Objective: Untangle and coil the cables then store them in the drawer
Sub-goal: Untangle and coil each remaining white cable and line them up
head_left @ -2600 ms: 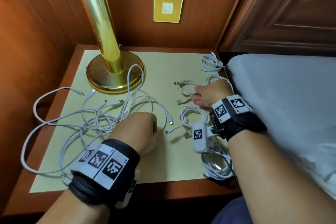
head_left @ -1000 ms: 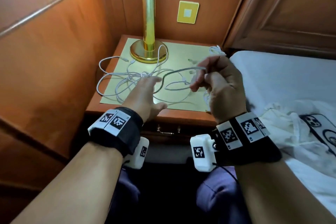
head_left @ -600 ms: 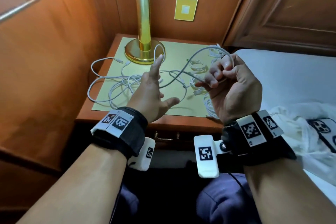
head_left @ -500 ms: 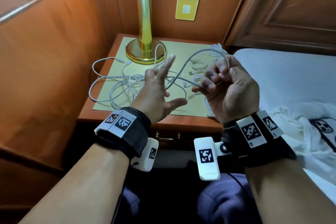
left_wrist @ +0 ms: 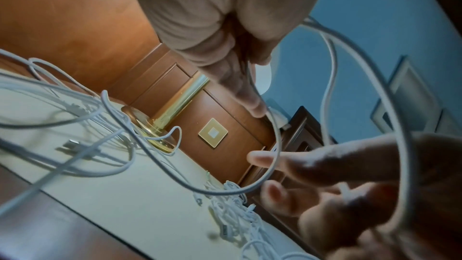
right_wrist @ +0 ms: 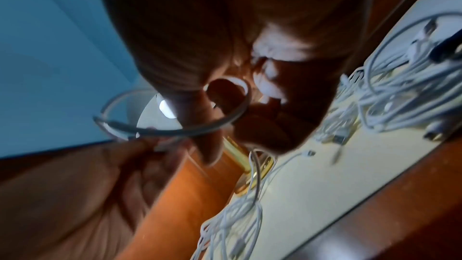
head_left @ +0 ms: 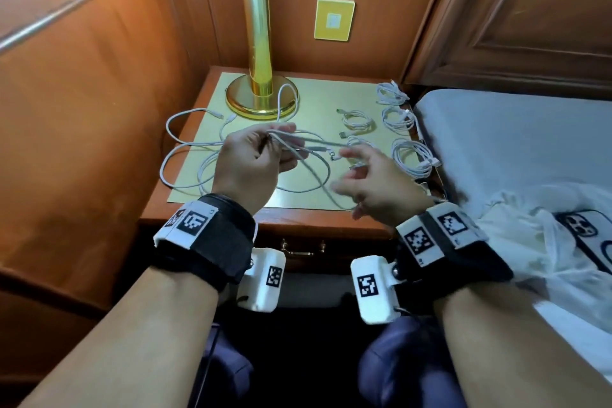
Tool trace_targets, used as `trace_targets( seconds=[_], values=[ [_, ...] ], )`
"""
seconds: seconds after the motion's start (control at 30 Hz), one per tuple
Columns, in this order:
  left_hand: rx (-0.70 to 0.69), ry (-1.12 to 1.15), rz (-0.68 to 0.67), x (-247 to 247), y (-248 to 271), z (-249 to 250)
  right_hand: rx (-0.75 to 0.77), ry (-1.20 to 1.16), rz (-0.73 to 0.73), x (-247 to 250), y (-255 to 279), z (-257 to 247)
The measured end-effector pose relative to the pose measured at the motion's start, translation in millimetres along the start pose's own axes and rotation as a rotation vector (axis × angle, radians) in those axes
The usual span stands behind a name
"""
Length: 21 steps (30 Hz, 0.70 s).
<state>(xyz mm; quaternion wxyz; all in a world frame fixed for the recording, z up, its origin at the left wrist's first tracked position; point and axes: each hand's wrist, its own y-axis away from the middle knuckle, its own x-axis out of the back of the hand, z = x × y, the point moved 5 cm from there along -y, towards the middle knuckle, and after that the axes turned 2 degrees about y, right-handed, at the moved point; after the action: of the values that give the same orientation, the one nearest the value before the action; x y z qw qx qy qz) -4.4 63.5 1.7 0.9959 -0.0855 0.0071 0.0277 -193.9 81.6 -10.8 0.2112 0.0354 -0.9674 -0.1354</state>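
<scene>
Your left hand [head_left: 248, 159] pinches gathered loops of the white cable [head_left: 318, 142] so your spread-fingered right hand [head_left: 371, 182] can wind it.

On the nightstand [head_left: 331, 223]: a mat [head_left: 318, 93]. At the back of the mat, a lamp [head_left: 256, 43]. In front of the lamp and to the left, a loose heap of cables [head_left: 185, 156]. On the right side of the mat, beside the bed [head_left: 496, 142], five coiled cables [head_left: 410, 156]. Above the front of the mat, left hand [head_left: 251, 166] and right hand [head_left: 374, 185], with a cable loop [head_left: 314, 146] between them. Under the top, at the front, the drawer [head_left: 301, 252]. On the bed, at the right, a bag [head_left: 546, 242].
</scene>
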Motion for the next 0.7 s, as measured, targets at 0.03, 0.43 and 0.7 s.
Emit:
trace_targets(
  seconds=[0.03,0.43,0.7],
  values=[
    [0.017,0.066,-0.005,-2,1,3,-0.002,0.045,-0.065,-11,-1,-1],
    [-0.115,-0.046,0.073,20,3,6,0.296,-0.232,0.346,-2,-15,-31],
    [-0.008,-0.381,-0.032,29,1,-17,0.75,-0.045,0.452,7,-3,-47]
  ],
)
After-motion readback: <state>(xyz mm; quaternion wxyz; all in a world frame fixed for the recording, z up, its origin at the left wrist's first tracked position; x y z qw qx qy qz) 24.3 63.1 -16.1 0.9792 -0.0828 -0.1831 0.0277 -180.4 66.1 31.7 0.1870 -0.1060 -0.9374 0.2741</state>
